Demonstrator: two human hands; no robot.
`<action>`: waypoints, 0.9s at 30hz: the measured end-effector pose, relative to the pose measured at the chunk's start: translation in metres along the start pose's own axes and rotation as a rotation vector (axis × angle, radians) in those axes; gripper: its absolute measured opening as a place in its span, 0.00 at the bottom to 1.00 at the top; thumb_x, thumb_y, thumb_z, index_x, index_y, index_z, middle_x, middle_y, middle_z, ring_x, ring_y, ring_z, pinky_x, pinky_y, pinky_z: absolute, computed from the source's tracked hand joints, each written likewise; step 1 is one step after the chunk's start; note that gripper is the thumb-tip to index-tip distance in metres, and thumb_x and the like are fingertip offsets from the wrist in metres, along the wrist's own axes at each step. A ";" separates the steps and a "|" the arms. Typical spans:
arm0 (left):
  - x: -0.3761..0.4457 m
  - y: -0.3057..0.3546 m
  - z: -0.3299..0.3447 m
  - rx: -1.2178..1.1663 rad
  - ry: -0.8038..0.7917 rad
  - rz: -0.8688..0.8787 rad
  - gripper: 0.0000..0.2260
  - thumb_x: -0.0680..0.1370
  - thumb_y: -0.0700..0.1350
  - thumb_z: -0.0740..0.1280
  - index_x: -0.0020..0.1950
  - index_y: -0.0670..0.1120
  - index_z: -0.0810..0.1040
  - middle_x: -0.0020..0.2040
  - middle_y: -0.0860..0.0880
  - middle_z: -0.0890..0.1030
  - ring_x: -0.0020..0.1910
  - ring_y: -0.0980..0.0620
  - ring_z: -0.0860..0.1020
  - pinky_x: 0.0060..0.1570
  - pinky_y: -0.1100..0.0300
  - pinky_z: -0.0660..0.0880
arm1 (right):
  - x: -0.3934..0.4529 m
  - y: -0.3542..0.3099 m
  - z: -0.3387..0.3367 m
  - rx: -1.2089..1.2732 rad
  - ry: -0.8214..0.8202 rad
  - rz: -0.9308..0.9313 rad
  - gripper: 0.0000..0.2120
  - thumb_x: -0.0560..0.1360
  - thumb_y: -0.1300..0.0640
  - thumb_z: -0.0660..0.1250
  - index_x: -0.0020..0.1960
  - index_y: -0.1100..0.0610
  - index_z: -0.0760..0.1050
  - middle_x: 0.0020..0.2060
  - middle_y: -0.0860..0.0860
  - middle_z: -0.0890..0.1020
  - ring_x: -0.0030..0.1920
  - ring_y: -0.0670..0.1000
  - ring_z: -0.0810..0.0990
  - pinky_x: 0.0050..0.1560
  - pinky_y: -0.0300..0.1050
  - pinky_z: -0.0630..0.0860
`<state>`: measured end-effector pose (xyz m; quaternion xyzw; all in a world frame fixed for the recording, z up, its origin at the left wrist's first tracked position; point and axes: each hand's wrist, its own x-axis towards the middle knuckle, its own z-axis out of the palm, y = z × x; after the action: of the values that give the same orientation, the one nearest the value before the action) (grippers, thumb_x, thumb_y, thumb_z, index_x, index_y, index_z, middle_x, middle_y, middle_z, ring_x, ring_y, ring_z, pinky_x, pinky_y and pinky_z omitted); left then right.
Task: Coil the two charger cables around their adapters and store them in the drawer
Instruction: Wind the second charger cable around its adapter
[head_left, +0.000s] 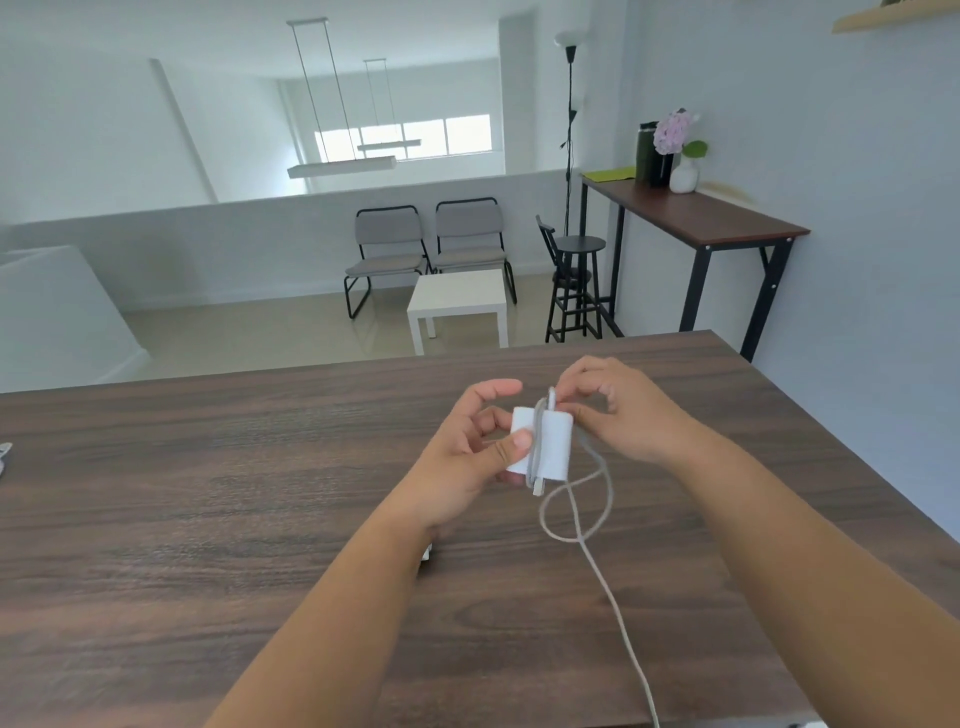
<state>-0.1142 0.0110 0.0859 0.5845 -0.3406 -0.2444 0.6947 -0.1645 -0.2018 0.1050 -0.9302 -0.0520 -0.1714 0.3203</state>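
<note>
Above the dark wooden table (208, 493), my left hand (467, 457) grips a white square adapter (553, 441), thumb pressed on its front face. A grey-white cable (597, 551) crosses the adapter's front once, its plug end hanging at the lower edge. My right hand (623, 410) pinches the cable at the adapter's top edge. The slack cable forms a loose loop below the adapter and trails across the table to the near edge. A small white piece (426, 555) peeks out from under my left wrist. No drawer is in view.
A pale object (4, 454) lies at the table's far left edge. Beyond the table stand a white side table (457, 304), two grey chairs (426, 249), a black stool (574, 280) and a tall desk (727, 218) by the right wall.
</note>
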 end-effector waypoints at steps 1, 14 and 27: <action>0.002 0.000 0.004 -0.065 0.017 0.006 0.21 0.75 0.42 0.68 0.67 0.51 0.70 0.54 0.42 0.77 0.46 0.50 0.79 0.44 0.57 0.78 | -0.001 -0.001 0.006 0.044 -0.019 0.030 0.05 0.75 0.57 0.69 0.48 0.48 0.81 0.47 0.45 0.79 0.49 0.47 0.76 0.50 0.40 0.69; 0.026 0.015 -0.007 -0.532 0.378 0.126 0.15 0.74 0.43 0.66 0.60 0.42 0.77 0.49 0.46 0.83 0.44 0.54 0.81 0.41 0.65 0.80 | -0.034 0.013 0.043 0.647 -0.416 0.334 0.20 0.73 0.73 0.63 0.61 0.56 0.77 0.44 0.54 0.84 0.45 0.47 0.79 0.48 0.39 0.76; 0.035 0.029 -0.015 -0.568 0.512 0.211 0.08 0.80 0.39 0.63 0.57 0.42 0.78 0.48 0.48 0.83 0.46 0.53 0.80 0.42 0.64 0.79 | -0.043 0.103 0.066 -0.073 0.106 0.746 0.15 0.70 0.65 0.59 0.46 0.48 0.77 0.48 0.53 0.81 0.44 0.52 0.77 0.45 0.39 0.71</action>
<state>-0.0821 0.0005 0.1201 0.3727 -0.1334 -0.1024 0.9126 -0.1649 -0.2417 -0.0185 -0.8858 0.3130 -0.0927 0.3298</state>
